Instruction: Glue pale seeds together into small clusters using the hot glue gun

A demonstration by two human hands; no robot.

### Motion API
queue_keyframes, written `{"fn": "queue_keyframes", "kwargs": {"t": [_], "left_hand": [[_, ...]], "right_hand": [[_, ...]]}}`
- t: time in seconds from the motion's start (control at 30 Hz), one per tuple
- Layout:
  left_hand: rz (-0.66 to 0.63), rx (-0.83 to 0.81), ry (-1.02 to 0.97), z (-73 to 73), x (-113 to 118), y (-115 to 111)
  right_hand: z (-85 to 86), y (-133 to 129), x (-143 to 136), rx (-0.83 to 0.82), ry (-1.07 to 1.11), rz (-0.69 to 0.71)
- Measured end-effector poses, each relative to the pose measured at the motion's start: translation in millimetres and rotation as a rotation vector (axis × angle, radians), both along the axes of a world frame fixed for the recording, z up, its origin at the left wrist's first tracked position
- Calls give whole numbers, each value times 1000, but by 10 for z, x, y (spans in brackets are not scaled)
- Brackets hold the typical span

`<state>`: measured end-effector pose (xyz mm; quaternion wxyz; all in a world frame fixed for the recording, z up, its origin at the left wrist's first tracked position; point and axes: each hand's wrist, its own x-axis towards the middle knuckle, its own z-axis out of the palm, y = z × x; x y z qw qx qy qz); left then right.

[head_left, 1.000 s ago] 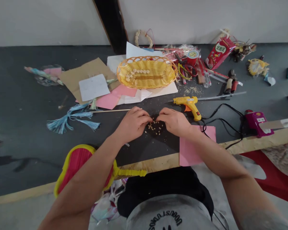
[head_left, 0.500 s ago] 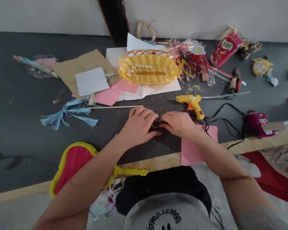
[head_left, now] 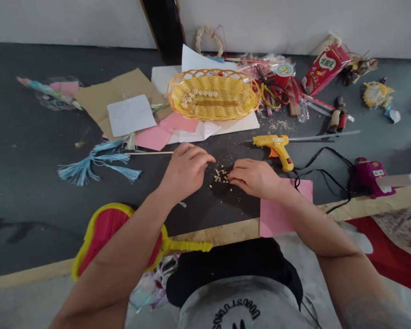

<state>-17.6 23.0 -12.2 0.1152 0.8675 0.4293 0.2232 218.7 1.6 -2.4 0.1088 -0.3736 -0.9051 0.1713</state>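
Observation:
A small heap of pale wooden bits [head_left: 221, 175] lies on the dark table between my hands. My left hand [head_left: 186, 172] is left of the heap, loosely bent, its forefinger stretched out and nothing visible in it. At the heap's right edge my right hand [head_left: 252, 176] has its fingertips pinched together; whatever they hold is hidden. A thin wooden stick [head_left: 150, 153] runs behind my left hand. A pink paper sheet [head_left: 286, 208] lies under my right forearm. The yellow glue gun [head_left: 277, 148] rests just behind my right hand.
A yellow wicker basket [head_left: 239, 100] with pale pieces stands on papers at the back. Blue tassels [head_left: 89, 167] lie at left, a red-and-yellow fan [head_left: 106, 228] under my left forearm. A black cord [head_left: 332, 167] runs right. Pliers [head_left: 337, 114] and a red carton [head_left: 325, 68] sit behind.
My left hand has drawn back to the left, away from my right hand. The heap of wooden bits, mostly covered before, now shows between them. My right hand has barely moved.

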Motion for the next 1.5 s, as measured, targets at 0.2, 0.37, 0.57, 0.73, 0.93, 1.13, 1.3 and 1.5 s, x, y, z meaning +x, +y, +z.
{"fn": "queue_keyframes", "kwargs": {"t": [0.2,0.37,0.57,0.73,0.93,1.13,1.3,1.5], "left_hand": [[-9,-39,14,-17,-7,-5],[-38,-61,29,-42,5,-7],[-33,-52,89,-30,65,-43],[44,-9,73,-20,35,-14],[43,36,-110,-16,73,-2],[96,61,-244,-11,93,-37],[85,-25,-344,32,113,-70],[-28,-315,-449,80,192,-131]], "right_hand": [[-3,-35,-105,80,-125,-27],[15,-15,-91,59,-46,-137],[28,33,-34,12,220,-305],[23,43,-25,-9,408,-285],[-52,-12,-105,31,416,-117],[-155,-34,-203,188,334,4],[-84,-22,-234,153,510,-186],[-60,-14,-252,303,599,-111]]}}
